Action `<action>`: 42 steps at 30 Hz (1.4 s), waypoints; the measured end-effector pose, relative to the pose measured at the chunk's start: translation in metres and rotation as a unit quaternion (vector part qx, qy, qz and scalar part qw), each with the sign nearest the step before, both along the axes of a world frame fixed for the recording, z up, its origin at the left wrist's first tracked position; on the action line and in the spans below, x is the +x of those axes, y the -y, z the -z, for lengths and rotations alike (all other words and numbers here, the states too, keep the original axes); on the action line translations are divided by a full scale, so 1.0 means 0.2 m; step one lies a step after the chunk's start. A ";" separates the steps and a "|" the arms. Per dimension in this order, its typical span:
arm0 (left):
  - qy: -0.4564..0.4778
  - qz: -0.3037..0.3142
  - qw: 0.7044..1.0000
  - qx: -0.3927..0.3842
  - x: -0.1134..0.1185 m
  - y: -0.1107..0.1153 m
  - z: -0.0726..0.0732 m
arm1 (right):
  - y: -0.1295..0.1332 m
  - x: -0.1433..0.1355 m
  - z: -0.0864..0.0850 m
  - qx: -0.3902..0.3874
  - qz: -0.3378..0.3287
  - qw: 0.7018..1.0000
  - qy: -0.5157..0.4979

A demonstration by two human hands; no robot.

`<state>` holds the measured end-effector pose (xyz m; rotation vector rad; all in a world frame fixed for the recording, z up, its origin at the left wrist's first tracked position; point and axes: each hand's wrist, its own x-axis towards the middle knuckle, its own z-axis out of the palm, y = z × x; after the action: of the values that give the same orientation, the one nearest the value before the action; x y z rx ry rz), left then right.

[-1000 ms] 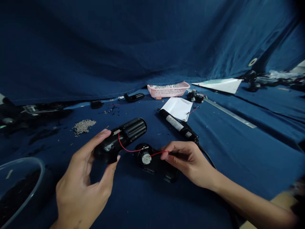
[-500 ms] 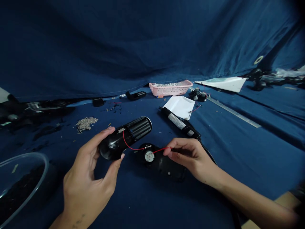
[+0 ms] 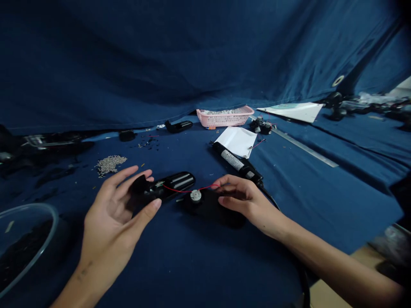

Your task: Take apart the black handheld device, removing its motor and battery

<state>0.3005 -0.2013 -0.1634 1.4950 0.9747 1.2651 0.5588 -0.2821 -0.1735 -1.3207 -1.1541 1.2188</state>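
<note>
My left hand (image 3: 112, 214) has lowered the ribbed black plastic housing half (image 3: 167, 188) almost flat to the blue cloth, fingers loosening round its end. My right hand (image 3: 244, 199) pinches the thin red wire (image 3: 192, 189) beside the other black shell with its silver motor (image 3: 195, 196). Beyond lies a black corded soldering iron (image 3: 237, 164), then a pink basket (image 3: 224, 116).

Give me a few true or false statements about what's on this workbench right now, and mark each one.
1. The left hand holds a black housing half. True.
2. A red wire links that half to the piece with the small motor. True.
3. The pink basket sits beside the left wrist. False: it stands at the far edge, by the blue drape.
4. The right hand grips the soldering iron. False: it rests on the motor piece; the iron lies apart.
</note>
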 end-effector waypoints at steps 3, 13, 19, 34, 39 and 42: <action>0.063 -0.011 0.995 -0.070 0.01 -0.02 -0.03 | 0.00 0.00 0.00 -0.020 -0.007 0.999 -0.028; 0.066 -0.014 0.997 -0.030 -0.02 -0.10 0.00 | -0.01 0.01 0.00 0.023 0.003 0.999 -0.038; 0.066 0.017 0.998 -0.014 -0.04 -0.13 0.00 | -0.03 0.03 0.02 0.085 0.025 0.992 0.084; 0.167 0.250 0.930 -0.211 -0.09 -0.14 -0.06 | 0.08 -0.02 -0.06 0.064 -0.138 0.982 0.111; 0.157 0.290 0.919 -0.217 -0.09 -0.14 -0.05 | 0.09 0.00 -0.09 0.080 -0.142 0.973 0.162; 0.158 0.309 0.913 -0.215 -0.09 -0.14 -0.04 | 0.07 0.07 -0.11 0.134 0.003 0.954 0.268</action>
<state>0.2823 -0.1732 -0.1548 1.0771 0.4587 0.7340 0.5725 -0.2969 -0.1521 -1.4816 -1.6306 0.6723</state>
